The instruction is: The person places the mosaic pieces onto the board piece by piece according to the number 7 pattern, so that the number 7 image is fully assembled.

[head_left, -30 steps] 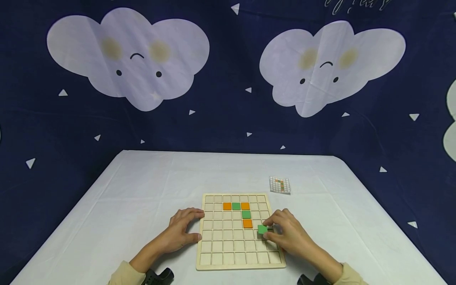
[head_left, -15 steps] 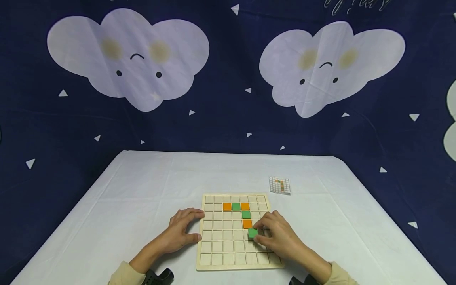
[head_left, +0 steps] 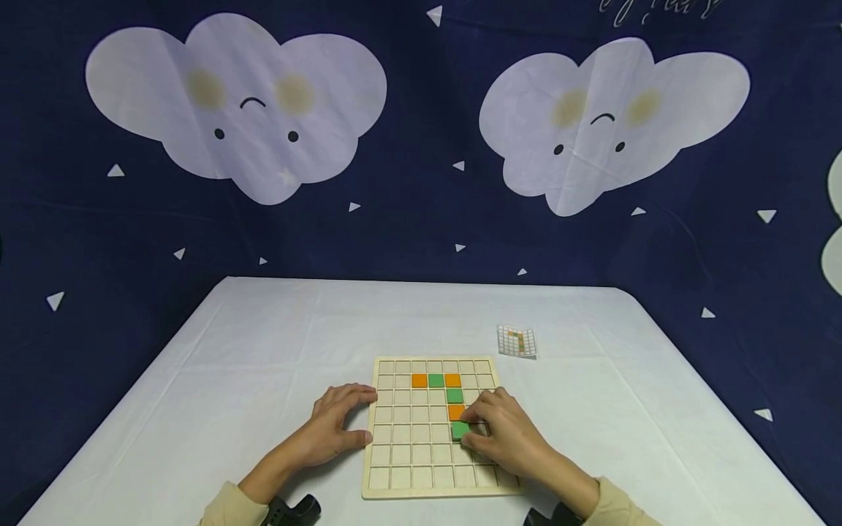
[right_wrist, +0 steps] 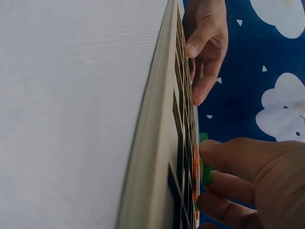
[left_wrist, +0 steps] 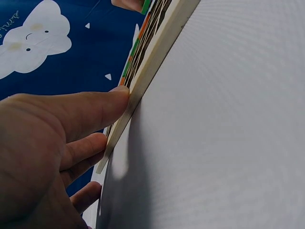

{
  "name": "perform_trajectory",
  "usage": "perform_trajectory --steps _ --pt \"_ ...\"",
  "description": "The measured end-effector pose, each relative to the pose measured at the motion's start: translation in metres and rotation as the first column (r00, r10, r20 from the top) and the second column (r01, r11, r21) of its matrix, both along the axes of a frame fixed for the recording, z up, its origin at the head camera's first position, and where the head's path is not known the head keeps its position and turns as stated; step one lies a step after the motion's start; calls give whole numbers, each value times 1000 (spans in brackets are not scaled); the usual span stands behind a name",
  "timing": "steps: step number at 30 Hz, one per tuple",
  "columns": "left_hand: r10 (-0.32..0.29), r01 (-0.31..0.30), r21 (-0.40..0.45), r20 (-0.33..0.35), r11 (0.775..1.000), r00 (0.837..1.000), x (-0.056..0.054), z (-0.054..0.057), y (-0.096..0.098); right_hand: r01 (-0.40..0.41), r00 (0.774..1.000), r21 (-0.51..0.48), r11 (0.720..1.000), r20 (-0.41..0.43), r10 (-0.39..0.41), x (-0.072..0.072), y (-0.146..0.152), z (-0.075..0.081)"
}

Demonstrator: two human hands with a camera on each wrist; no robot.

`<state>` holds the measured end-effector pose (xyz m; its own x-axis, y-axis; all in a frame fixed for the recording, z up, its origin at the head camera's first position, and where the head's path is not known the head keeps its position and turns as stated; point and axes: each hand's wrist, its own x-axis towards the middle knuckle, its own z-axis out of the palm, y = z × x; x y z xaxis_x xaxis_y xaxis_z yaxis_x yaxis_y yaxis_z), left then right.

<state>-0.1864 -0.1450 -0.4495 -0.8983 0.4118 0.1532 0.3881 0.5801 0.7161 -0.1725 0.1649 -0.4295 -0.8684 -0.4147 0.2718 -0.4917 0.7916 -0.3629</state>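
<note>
My right hand point(head_left: 506, 431) pinches a green square tile point(head_left: 460, 431) between thumb and fingers. In the head view that tile overlaps the cell just below an orange tile point(head_left: 456, 413) on the wooden grid board point(head_left: 444, 494). From the right wrist view, the green tile point(right_wrist: 206, 162) looks slightly tilted, close over the grid. My left hand point(head_left: 335, 427) rests at the board's left edge, fingers and thumb spread and fairly straight. Its thumb touches the rim in the left wrist view. Another green tile point(head_left: 454, 395) sits above the orange one, below a row of orange, green and orange.
A small printed card point(head_left: 517, 342) with a coloured grid pattern lies behind the board to the right. White cloth covers the table point(head_left: 263, 351). A dark blue backdrop point(head_left: 421, 219) with clouds hangs behind its far edge.
My right hand has carried the green tile leftward and slightly toward me, from the right part of the board to under the orange tile. The left hand has stayed put.
</note>
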Motion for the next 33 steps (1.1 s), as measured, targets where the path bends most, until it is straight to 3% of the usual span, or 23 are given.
perform_trajectory --steps 33 --pt "4 -4 2 4 1000 1000 0 0 0 -26 997 29 999 -66 28 -3 -2 -5"
